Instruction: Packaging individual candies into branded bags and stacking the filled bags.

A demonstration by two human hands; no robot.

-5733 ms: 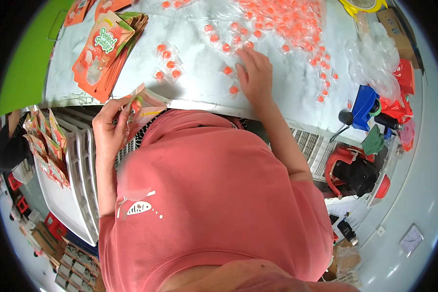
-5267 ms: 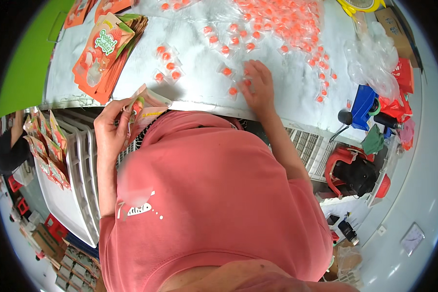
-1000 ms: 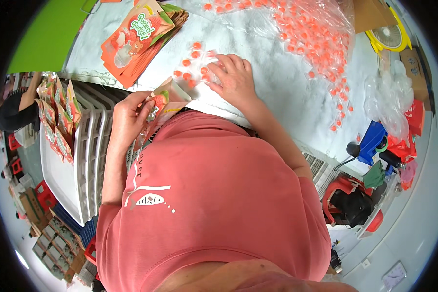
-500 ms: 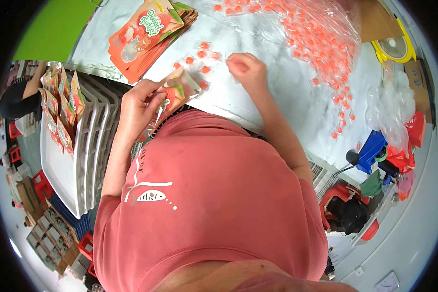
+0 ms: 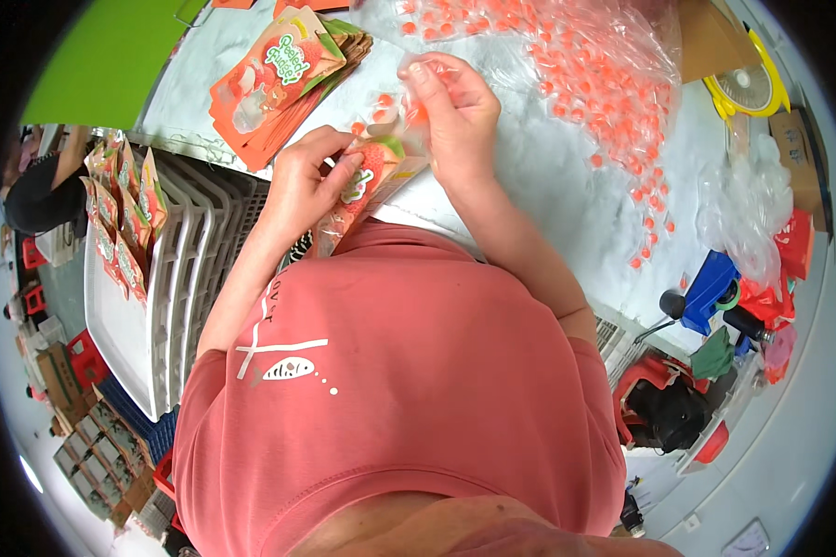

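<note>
My left hand (image 5: 311, 181) is closed on a red and green stand-up pouch (image 5: 364, 184), gripping its left side just above my lap. The pouch tilts, with its top toward the table and to the right. Over its upper end my right hand (image 5: 464, 116) pinches a clear-wrapped red candy (image 5: 419, 113), its fingers bent and partly hiding it. A few more wrapped candies (image 5: 384, 99) lie on the table just beyond the pouch. Farther left, a stack of flat pouches (image 5: 274, 84) rests on the white tabletop (image 5: 520, 186).
A big heap of wrapped candies (image 5: 594, 88) spills from a clear plastic bag at the back right. Filled pouches (image 5: 125, 213) stand in stacked white trays (image 5: 121, 325) on my left. A yellow fan (image 5: 745, 84) and crumpled clear bags (image 5: 748, 200) are at the right.
My left hand has brought the pouch rightward and slightly upward. My right hand has moved up and left over the pouch's top, now with a candy. Fewer loose candies show beside the pouch.
</note>
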